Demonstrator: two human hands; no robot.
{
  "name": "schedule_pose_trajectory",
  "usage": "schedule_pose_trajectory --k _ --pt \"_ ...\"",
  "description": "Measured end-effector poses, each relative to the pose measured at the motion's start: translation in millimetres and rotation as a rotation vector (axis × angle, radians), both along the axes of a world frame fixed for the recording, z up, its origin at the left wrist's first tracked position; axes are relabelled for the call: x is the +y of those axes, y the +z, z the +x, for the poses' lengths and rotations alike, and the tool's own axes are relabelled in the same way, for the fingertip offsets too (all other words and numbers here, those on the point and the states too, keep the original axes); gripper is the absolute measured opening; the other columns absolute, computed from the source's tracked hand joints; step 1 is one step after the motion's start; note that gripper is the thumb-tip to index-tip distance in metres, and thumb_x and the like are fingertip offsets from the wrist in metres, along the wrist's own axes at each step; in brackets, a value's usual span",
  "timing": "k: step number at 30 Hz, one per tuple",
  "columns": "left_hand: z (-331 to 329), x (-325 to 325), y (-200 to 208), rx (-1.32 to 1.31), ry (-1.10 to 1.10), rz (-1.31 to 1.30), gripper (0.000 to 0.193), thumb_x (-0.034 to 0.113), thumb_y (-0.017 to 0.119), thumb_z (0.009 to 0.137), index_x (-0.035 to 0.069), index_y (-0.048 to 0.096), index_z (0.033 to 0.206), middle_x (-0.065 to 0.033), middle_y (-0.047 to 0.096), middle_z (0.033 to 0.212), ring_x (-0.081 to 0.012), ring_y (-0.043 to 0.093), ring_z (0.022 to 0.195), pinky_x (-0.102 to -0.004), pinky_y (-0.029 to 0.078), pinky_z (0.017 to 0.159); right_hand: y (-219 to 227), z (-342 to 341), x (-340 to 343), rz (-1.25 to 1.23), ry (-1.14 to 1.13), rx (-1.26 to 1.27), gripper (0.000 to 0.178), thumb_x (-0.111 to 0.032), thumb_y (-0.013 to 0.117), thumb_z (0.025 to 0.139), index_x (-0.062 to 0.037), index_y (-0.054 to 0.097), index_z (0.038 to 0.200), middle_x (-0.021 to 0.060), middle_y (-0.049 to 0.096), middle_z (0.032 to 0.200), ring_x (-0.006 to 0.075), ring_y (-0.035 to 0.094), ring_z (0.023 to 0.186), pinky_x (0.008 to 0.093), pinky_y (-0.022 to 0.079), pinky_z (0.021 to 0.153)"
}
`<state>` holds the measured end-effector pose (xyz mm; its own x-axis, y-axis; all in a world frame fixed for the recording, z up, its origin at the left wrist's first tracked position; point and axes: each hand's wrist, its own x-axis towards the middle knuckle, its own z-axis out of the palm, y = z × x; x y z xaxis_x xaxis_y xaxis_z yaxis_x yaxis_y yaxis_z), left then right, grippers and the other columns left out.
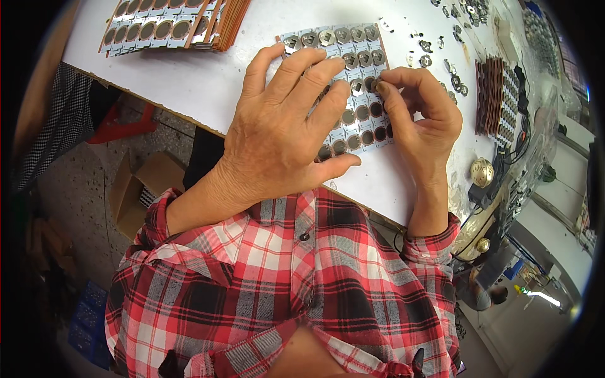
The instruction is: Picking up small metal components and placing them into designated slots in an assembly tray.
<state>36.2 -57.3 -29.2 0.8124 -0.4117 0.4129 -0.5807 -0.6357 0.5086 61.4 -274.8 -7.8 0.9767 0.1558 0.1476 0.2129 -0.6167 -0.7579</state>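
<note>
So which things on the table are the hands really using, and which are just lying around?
In use:
- grey panel of round sockets, pressed flat by the left hand
- small metal piece, pinched in the right hand grip over the panel

Lying about:
- stack of panels at the far left
- loose metal pieces
- upright stack of panels
- brass bell

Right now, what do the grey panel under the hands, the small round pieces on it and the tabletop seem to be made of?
The grey rectangular panel looks like thin matte board, flat with copper-brown rings. The small round silvery pieces look like shiny metal, since they glint. The white tabletop looks like painted or laminated board, with a brown edge; which one is unclear.
</note>
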Motion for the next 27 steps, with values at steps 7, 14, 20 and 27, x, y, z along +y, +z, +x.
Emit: schedule_pose_trajectory --k 7,14,20,27 --pt "-0.9 0.0 0.4 0.003 0.002 0.001 0.078 0.045 0.09 0.06 0.003 0.065 0.121 -0.0134 0.061 0.135 -0.0347 0.055 0.129 -0.0577 0.037 0.111 4.6 0.9 1.7 -0.051 0.046 0.01 0.013 0.003 0.071 0.093 0.0022 0.072 0.107 0.0015 0.072 0.089 0.0063 0.068 0.072 0.0191 0.052 0.06" --pt "-0.7 -0.2 1.5 0.025 -0.003 -0.004 0.078 0.043 0.09 0.06 0.008 0.067 0.125 -0.0126 0.061 0.136 -0.0335 0.055 0.129 -0.0578 0.036 0.112 3.9 3.5 -0.3 -0.001 0.053 0.087 0.014 0.003 0.071 0.094 0.0018 0.073 0.107 0.0013 0.069 0.088 0.0072 0.068 0.075 0.0206 0.052 0.065" --pt "-0.9 -0.3 1.9 0.046 -0.008 -0.003 0.077 0.042 0.09 0.059 0.008 0.068 0.125 -0.0127 0.06 0.137 -0.0339 0.053 0.129 -0.0583 0.036 0.112 3.6 3.4 -0.3 -0.038 0.124 -0.014 0.014 0.006 0.071 0.091 0.0012 0.074 0.104 0.0016 0.064 0.086 0.0053 0.06 0.07 0.0197 0.043 0.06" --pt "-0.5 0.4 0.5 0.05 -0.014 -0.006 0.077 0.041 0.09 0.06 0.007 0.067 0.125 -0.0126 0.06 0.137 -0.0345 0.053 0.13 -0.0587 0.035 0.113 -1.9 -2.7 9.1 -0.1 0.063 -0.068 0.015 0.006 0.072 0.089 0.0009 0.074 0.103 0.0009 0.062 0.082 0.004 0.056 0.066 0.0194 0.04 0.056"
